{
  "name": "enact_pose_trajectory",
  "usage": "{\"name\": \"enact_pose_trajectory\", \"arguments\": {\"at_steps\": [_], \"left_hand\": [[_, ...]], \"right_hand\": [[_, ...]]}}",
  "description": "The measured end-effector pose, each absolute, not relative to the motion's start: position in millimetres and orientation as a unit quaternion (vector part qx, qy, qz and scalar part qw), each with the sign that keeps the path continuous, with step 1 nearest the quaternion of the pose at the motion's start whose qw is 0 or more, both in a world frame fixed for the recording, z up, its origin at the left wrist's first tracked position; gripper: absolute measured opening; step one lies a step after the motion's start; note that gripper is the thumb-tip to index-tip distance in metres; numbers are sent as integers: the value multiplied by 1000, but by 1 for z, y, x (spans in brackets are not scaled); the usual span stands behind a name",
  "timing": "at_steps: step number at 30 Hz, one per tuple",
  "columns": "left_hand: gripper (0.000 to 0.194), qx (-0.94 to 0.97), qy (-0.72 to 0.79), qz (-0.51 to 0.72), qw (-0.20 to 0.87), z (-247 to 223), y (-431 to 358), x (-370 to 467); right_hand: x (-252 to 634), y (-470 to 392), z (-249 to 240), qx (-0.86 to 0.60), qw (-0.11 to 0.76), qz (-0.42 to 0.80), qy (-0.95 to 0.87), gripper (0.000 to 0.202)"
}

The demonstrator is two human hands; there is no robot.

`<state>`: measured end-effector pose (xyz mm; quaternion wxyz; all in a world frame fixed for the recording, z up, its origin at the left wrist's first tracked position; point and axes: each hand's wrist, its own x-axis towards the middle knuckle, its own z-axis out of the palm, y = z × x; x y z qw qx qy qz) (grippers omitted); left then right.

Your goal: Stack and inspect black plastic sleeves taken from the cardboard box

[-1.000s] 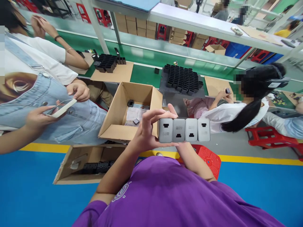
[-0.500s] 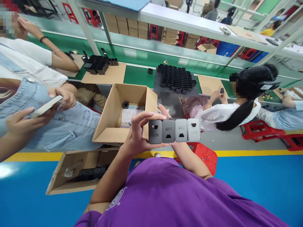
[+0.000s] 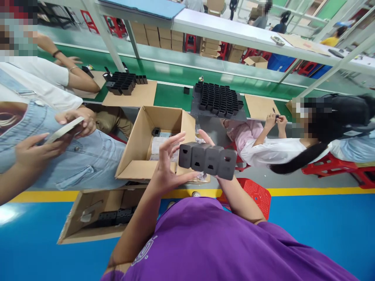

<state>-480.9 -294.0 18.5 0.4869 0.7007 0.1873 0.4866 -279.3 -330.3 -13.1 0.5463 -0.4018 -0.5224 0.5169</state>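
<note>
A row of several black plastic housings (image 3: 208,160), each with a small port cutout in its end face, is held side by side in front of my chest. The row slants down to the right. My right hand (image 3: 206,137) grips it from behind; one finger shows above the row, and the rest is mostly hidden. Beside the row's left end, my left hand (image 3: 166,166) is open, thumb and fingers spread apart. Beyond it stands an open cardboard box (image 3: 131,169) with papers and one black piece (image 3: 156,131) inside.
Black housings (image 3: 218,99) stand in a block on the green bench, with another group (image 3: 123,82) farther left. A lower carton (image 3: 68,222) holds black parts. A red stool (image 3: 258,197) is at my right. One co-worker holds a phone (image 3: 65,129); another sits at the right.
My left hand has let go of the row's left end and spread its fingers. The row has turned and now slants down to the right. The co-worker at the right has leaned lower.
</note>
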Motion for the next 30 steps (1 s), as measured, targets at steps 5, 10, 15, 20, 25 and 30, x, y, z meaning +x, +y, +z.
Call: {"name": "enact_pose_trajectory", "arguments": {"at_steps": [5, 10, 15, 20, 25, 30], "left_hand": [[86, 392, 294, 397, 776, 8, -306, -474], [78, 226, 230, 307, 895, 12, -310, -457], [81, 148, 245, 220, 932, 12, -296, -457], [78, 132, 302, 214, 920, 8, -290, -453], [77, 123, 319, 211, 916, -10, -293, -447], [76, 164, 290, 236, 913, -16, -296, -447]], "right_hand": [[-268, -345, 26, -454, 461, 281, -709, 105], [-287, -348, 56, -522, 243, 45, -817, 109], [-302, -346, 59, -534, 133, -10, -835, 113], [-308, -348, 61, -516, 82, -11, -852, 104], [-305, -345, 57, -480, 88, 3, -873, 104], [-299, -345, 56, -461, 119, 16, -879, 110]]}}
